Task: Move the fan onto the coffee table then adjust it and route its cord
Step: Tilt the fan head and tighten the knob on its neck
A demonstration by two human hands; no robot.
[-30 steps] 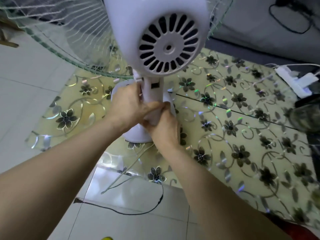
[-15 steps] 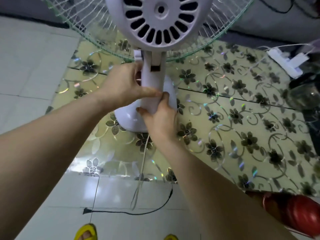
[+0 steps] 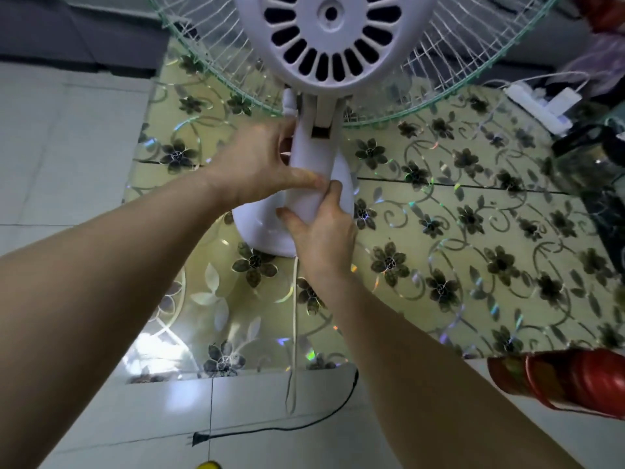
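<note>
A white fan [image 3: 329, 32] with a green-rimmed wire cage stands on the flower-patterned glass coffee table [image 3: 473, 252], its round base near the table's left front part. My left hand [image 3: 260, 164] grips the fan's neck from the left, thumb across the back. My right hand [image 3: 321, 231] grips the neck lower down, just above the base. The fan's white cord [image 3: 295, 319] runs from the base straight toward me, over the table's front edge, and hangs down toward the floor.
A black cord with a plug [image 3: 270, 428] lies on the tiled floor by the table's front. A white power strip [image 3: 537, 104] sits at the table's far right, beside a dark glass vessel [image 3: 595, 157]. A red object [image 3: 561, 384] lies by the front right corner.
The fan has come further onto the table and now stands square to me. Its cord has straightened and hangs over the front edge. Both hands keep their grip on the neck.
</note>
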